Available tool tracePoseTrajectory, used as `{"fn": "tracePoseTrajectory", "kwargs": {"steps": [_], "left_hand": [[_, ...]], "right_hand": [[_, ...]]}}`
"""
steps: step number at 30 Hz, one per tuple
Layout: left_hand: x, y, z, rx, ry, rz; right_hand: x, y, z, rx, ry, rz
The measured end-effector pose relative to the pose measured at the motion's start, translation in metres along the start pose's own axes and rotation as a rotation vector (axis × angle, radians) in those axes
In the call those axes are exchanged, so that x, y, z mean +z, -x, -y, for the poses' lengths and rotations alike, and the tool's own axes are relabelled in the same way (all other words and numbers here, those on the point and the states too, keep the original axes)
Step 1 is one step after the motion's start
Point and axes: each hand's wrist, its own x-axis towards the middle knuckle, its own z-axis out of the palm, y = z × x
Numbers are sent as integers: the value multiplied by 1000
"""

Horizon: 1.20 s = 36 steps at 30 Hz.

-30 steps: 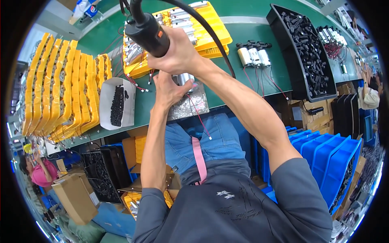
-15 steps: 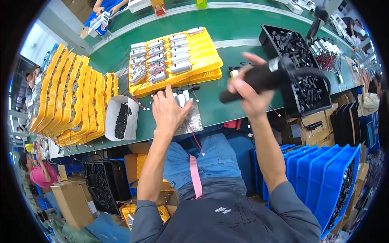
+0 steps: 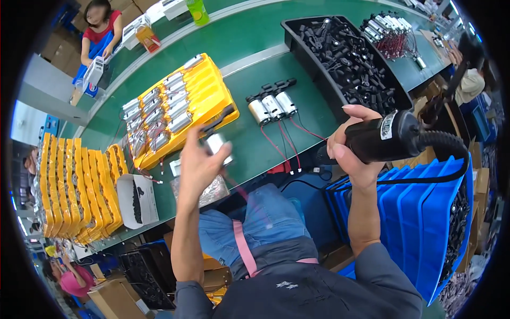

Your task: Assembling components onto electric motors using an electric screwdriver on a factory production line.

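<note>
— Green bench point(image 3: 249, 64) runs the length of the place, with a yellow tray point(image 3: 204, 101) of silver motors in the middle and a black bin point(image 3: 319, 87) of small black parts further along. See the person working at it?

— Yes. What's in the left hand point(image 3: 199, 167)?

— It's raised above the bench edge, fingers curled round a small silver motor point(image 3: 219, 144). The motor sticks out just past the fingertips, on the far side of the hand, with a black piece above it. It's blurred, so I can't say just how the fingers sit on it.

— And the right hand point(image 3: 353, 151)?

— Closed tight round a black power screwdriver point(image 3: 385, 139), held sideways off the bench edge. The thumb lies along the near side, the other fingers wrap over the top, and a coiled black cable point(image 3: 443, 146) trails off the back end to the right.

— Are the two close?

— Apart. Between them, on the bench, three more motors point(image 3: 273, 106) lie side by side with red and black wires point(image 3: 276, 151) running toward the person.

— Anything else nearby?

— A white box point(image 3: 144, 194) of black bits sits left of the raised hand, beside stacked yellow trays point(image 3: 69, 186). Blue bins point(image 3: 425, 212) stand below the screwdriver.
</note>
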Motion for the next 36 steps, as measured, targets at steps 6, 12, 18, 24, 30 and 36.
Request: {"fn": "tracePoseTrajectory", "kwargs": {"steps": [6,12,18,24,30,36], "left_hand": [[100,-72,-58,198,-103,75],[133,-95,-52,199,-384,-20],[77,-91,-45,300,-350,-150],[-46,-171,7,366,-239,-567],[-43,-235,3,389,-722,-281],[-23,-266,-7,149,-1025,-267]], "right_hand": [[0,6,4,-40,73,60],[-5,14,12,-29,27,152],[8,9,14,67,77,231],[64,-5,3,260,-131,400],[114,-21,-28,318,-134,479],[135,-21,-32,387,-102,442]]}}
